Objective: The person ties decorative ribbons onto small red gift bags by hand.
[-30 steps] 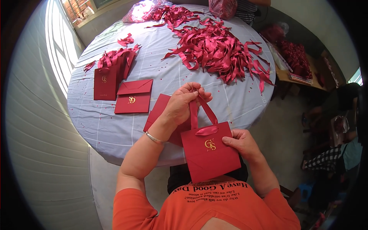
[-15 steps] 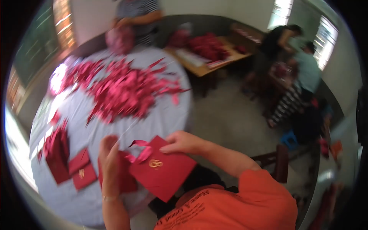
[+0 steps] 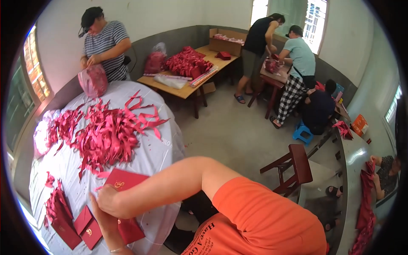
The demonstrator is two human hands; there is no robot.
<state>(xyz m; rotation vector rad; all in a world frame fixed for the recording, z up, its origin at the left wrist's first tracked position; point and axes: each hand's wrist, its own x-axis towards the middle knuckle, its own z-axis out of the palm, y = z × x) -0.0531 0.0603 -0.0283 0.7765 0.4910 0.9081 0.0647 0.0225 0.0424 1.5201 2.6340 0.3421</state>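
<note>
over the table (image 3: 160, 219), see right hand (image 3: 109, 200) with fingers curled at red bag (image 3: 129, 178), left hand (image 3: 100, 215) just beside; cannot tell left opening or either grip.

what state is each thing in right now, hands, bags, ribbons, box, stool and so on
Right hand: fingers mostly hidden, grip unclear
Left hand: partly behind the right hand, grip unclear
Upper red bag: flat, partly covered by the right forearm
Folded red bag: lying flat, one end folded over
Ribbon pile: loose, tangled
Clear plastic bag: filled, held by a co-worker
Cardboard box: open
Blue stool: occupied
</note>
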